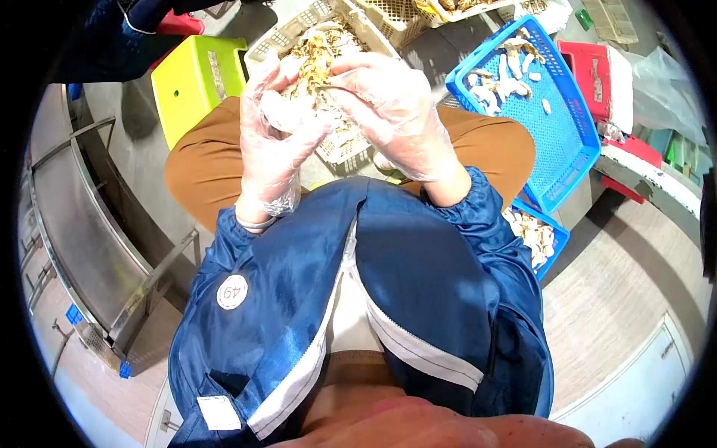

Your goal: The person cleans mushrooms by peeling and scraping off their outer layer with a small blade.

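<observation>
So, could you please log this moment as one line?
left hand: holding mushroom | right hand: at mushroom | white basket: beyond hands | blue tray: mushroom pieces inside

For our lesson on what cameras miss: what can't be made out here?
Head view: some pale crate contents, behind the left hand and right hand.
Head view: part of the small blue basket, behind the right sleeve.
Head view: far end of the upper crate, cut by top edge.
Head view: any text on the yellow-stool label, too small.

Held mushroom (pixel 316 69) partly hidden
</observation>
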